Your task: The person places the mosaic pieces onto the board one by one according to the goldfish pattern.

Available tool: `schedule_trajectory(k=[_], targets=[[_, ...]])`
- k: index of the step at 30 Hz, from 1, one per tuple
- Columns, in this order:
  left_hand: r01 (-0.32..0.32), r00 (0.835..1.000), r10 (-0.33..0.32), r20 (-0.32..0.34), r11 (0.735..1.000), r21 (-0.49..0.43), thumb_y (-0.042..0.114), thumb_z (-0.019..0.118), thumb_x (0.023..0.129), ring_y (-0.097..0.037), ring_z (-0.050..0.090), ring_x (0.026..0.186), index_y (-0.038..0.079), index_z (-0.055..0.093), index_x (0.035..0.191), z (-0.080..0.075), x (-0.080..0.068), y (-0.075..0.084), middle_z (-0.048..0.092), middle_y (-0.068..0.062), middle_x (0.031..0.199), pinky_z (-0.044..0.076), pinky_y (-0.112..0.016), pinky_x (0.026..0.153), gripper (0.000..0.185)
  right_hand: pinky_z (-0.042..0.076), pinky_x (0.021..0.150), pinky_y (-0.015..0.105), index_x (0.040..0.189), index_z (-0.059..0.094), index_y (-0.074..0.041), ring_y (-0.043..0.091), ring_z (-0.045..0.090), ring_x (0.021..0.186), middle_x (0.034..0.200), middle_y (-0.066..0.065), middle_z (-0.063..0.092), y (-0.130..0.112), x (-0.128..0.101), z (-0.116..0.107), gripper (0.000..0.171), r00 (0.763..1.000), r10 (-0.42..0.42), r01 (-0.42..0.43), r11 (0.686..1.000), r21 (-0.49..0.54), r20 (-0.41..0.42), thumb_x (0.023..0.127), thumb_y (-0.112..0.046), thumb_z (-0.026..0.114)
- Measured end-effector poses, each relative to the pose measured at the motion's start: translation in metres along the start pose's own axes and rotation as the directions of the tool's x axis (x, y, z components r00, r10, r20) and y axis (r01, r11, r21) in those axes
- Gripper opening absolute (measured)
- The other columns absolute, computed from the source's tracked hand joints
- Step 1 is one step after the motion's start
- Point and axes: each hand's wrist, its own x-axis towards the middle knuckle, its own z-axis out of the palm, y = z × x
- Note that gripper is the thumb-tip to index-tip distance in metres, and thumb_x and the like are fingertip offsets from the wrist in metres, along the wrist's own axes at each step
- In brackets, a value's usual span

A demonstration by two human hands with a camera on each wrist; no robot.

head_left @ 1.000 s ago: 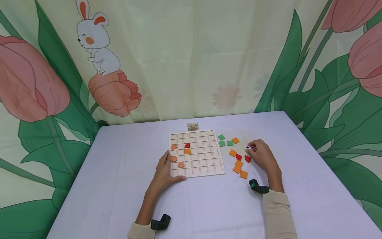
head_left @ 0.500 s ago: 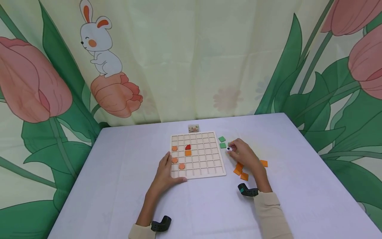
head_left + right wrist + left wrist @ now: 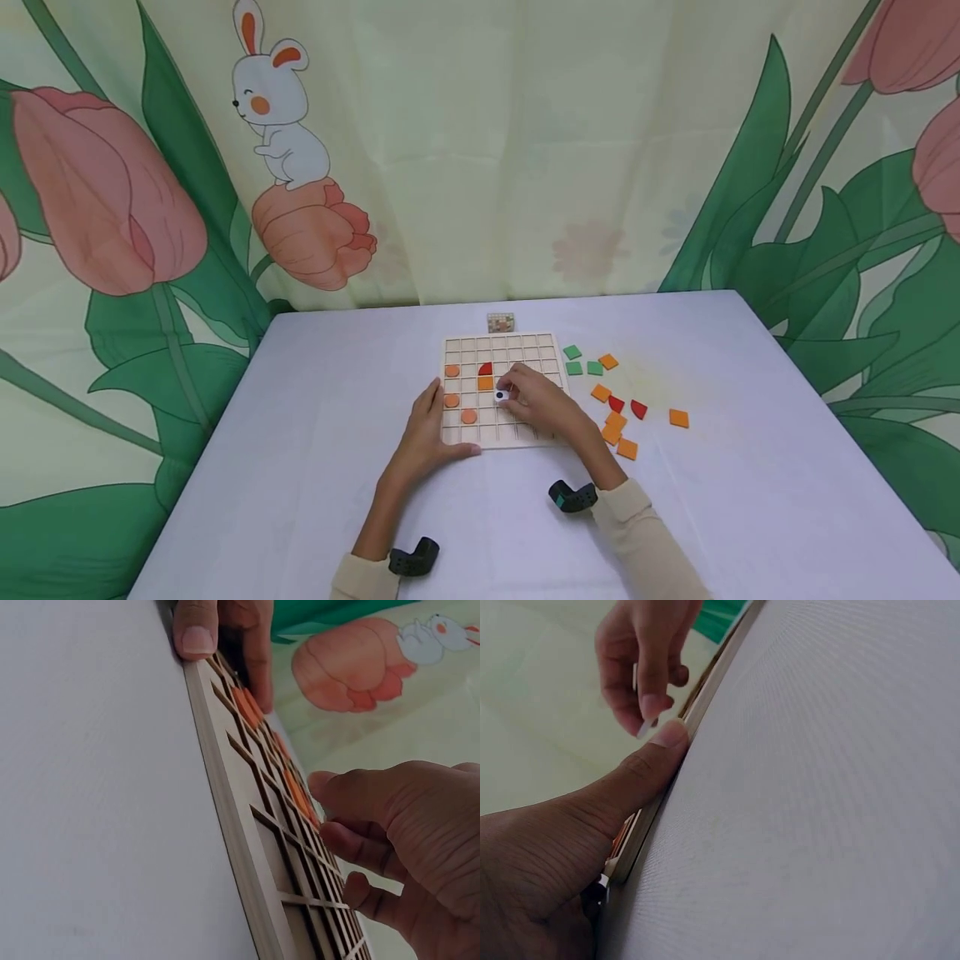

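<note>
A small white piece (image 3: 500, 397) is pinched between the fingertips of the right hand (image 3: 542, 402) over the middle of the wooden grid board (image 3: 525, 346), apparently just above its cells. The board's near left corner is braced by the left hand (image 3: 422, 436), fingers pressed together, thumb along the near edge.

My left hand (image 3: 547, 862) fills the lower left corner, its thumb pressed against the near edge of the wooden board (image 3: 694, 724), which lies on the desk (image 3: 817, 810). Above it I see my right hand (image 3: 641, 652) over the board, its fingers (image 3: 651, 705) pinching a small white piece (image 3: 643, 729). A strip of green shows at the top.
</note>
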Motion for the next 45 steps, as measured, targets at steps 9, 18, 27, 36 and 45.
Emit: schedule_trajectory(k=[9, 18, 27, 36, 45], targets=[[-0.011, 1.0, 0.011, -0.02, 1.0, -0.002, 0.054, 0.09, 0.064, -0.037, 0.018, 0.151, -0.001, 0.018, 0.157, -0.005, -0.003, 0.004, 0.014, -0.016, 0.166, 0.031, -0.053, 0.118, 0.129, 0.047, 0.071, 0.022, 0.114, 0.068, -0.011, 0.008, 0.051, 0.08, 0.105, -0.004, 0.057, -0.008, 0.014, 0.014, 0.024, 1.0, -0.007, 0.007, 1.0, -0.005, 0.026, 0.094, -0.023, 0.07], [-0.015, 1.0, 0.015, -0.013, 1.0, -0.004, 0.053, 0.09, 0.065, -0.035, 0.018, 0.152, 0.0, 0.019, 0.158, -0.003, -0.002, 0.004, 0.015, -0.014, 0.166, 0.03, -0.052, 0.119, 0.128, 0.05, 0.074, 0.025, 0.113, 0.069, -0.01, 0.009, 0.052, 0.082, 0.107, -0.001, 0.059, -0.011, 0.016, 0.024, 0.025, 1.0, -0.014, 0.013, 0.996, -0.084, -0.013, 0.093, -0.024, 0.072], [0.0, 1.0, 0.0, -0.006, 1.0, 0.019, 0.054, 0.089, 0.064, -0.036, 0.019, 0.151, 0.0, 0.019, 0.158, -0.002, -0.002, 0.006, 0.015, -0.014, 0.166, 0.031, -0.053, 0.118, 0.128, 0.051, 0.077, 0.025, 0.113, 0.07, -0.011, 0.008, 0.053, 0.084, 0.106, -0.002, 0.059, -0.012, 0.014, 0.024, 0.025, 0.999, 0.021, -0.023, 0.997, -0.069, -0.027, 0.092, -0.024, 0.073], [-0.013, 1.0, 0.013, -0.01, 0.999, 0.036, 0.056, 0.089, 0.064, -0.036, 0.019, 0.151, 0.002, 0.019, 0.158, 0.0, 0.002, 0.002, 0.016, -0.014, 0.166, 0.031, -0.053, 0.118, 0.13, 0.05, 0.075, 0.024, 0.112, 0.07, -0.011, 0.01, 0.052, 0.083, 0.104, -0.001, 0.059, -0.012, 0.014, 0.023, 0.025, 0.998, 0.037, -0.039, 0.999, -0.037, -0.042, 0.091, -0.023, 0.073], [-0.015, 1.0, 0.016, -0.013, 0.999, 0.034, 0.055, 0.089, 0.063, -0.037, 0.02, 0.151, 0.0, 0.02, 0.157, 0.001, 0.001, 0.001, 0.017, -0.014, 0.166, 0.031, -0.054, 0.118, 0.13, 0.052, 0.079, 0.026, 0.112, 0.07, -0.011, 0.01, 0.053, 0.086, 0.106, -0.001, 0.059, -0.011, 0.014, 0.025, 0.024, 0.998, 0.052, -0.052, 0.999, -0.012, -0.036, 0.091, -0.021, 0.073]])
